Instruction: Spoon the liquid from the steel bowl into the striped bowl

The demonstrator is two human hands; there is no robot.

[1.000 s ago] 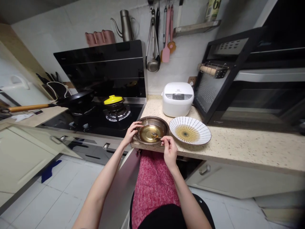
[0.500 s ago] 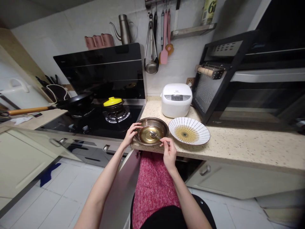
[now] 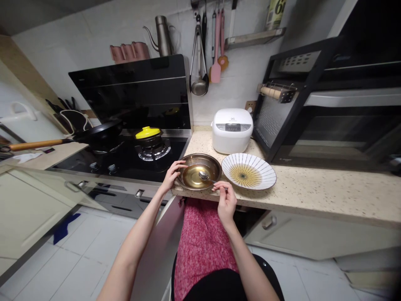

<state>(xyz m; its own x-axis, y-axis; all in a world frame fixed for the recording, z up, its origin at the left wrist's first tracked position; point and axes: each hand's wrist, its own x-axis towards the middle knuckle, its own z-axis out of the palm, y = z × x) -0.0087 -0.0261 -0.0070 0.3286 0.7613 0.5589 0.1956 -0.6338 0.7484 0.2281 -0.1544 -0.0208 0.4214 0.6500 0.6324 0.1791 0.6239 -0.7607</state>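
Observation:
At the counter's front edge stands a shallow round metal bowl [image 3: 215, 168] with yellowish, clear-looking liquid [image 3: 191, 179] in it. My left hand [image 3: 170, 175] grips the bowl's left rim, fingers reaching over the inside and thumb side outside. A metal spoon [image 3: 204, 176] is pinched in my right hand [image 3: 227, 200] at the bowl's right front. Its bowl end is over the liquid; whether it touches is hard to tell. Just right of the metal bowl lies a wide white plate [image 3: 267, 167] with dark radial lines and a yellow centre.
A white rice cooker [image 3: 232, 136] stands behind the plate. Left is the gas stove [image 3: 125, 167] with a yellow-lidded pot [image 3: 148, 133] and a black wok [image 3: 100, 131]. An oven [image 3: 338, 138] stands right. Below me a cabinet door [image 3: 163, 246] hangs open.
My right hand and the spoon have shifted slightly right, and the spoon's angle has changed a little. My left hand stays on the bowl's rim.

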